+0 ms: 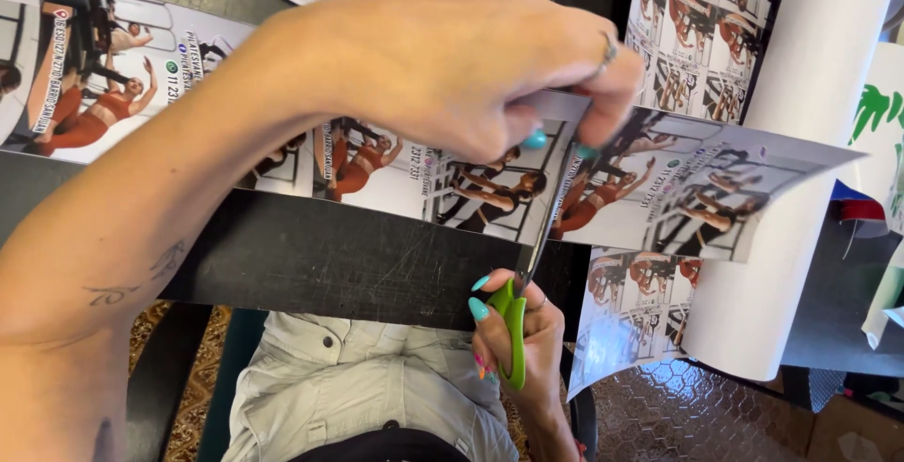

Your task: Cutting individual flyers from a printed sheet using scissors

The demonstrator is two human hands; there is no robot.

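At the left edge of the dark, scratched counter [311,255] begins the long glossy printed paper strip [395,175], a row of repeated small photo cards showing figures in rust-red clothes. It runs rightward across the counter's middle and lifts off the surface toward the right.

The left hand [452,66] reaches across from the left and hovers over the strip near the counter's centre. Its grip is clenched on the strip's upper edge, pinched between thumb and fingertips, and holds the paper taut and slightly raised.

Just below, at the counter's near edge, the right hand [523,340] grasps the green-handled scissors [516,325]. Its fingers are threaded through the loops, and the thin blades point up and away into the strip, along a border between two cards.

The step in hand looks to be a cut partway through the strip, parting the cards to the right from the rest. The next move likely calls for keeping the blades on that border up to the pinched edge while the paper stays taut.

Toward the right edge lies a large white roll of printed sheet [810,142], its uncut sheet of the same cards spread beneath the strip.
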